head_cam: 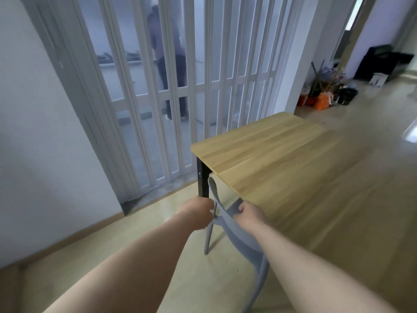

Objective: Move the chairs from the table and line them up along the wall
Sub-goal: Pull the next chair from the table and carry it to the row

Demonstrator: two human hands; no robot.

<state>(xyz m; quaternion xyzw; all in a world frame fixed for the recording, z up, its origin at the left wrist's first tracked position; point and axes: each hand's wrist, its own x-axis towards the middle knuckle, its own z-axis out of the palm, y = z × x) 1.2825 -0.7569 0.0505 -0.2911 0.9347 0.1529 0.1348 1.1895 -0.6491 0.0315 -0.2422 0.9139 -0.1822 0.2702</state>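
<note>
A grey plastic chair (243, 242) stands at the near left side of the wooden table (282, 159), its seat tucked under the tabletop and its backrest toward me. My left hand (198, 213) grips the left side of the backrest. My right hand (248, 213) grips the top of the backrest beside the table's edge. One grey chair leg reaches the floor below my left hand. The seat is mostly hidden by the tabletop and my arms.
A white wall (33, 132) runs along the left with a wooden baseboard. A white folding glass door (171, 86) stands behind the table, with a person behind it. The table's black leg (202, 177) is by the chair. Bags and clutter (325, 96) sit at the back right.
</note>
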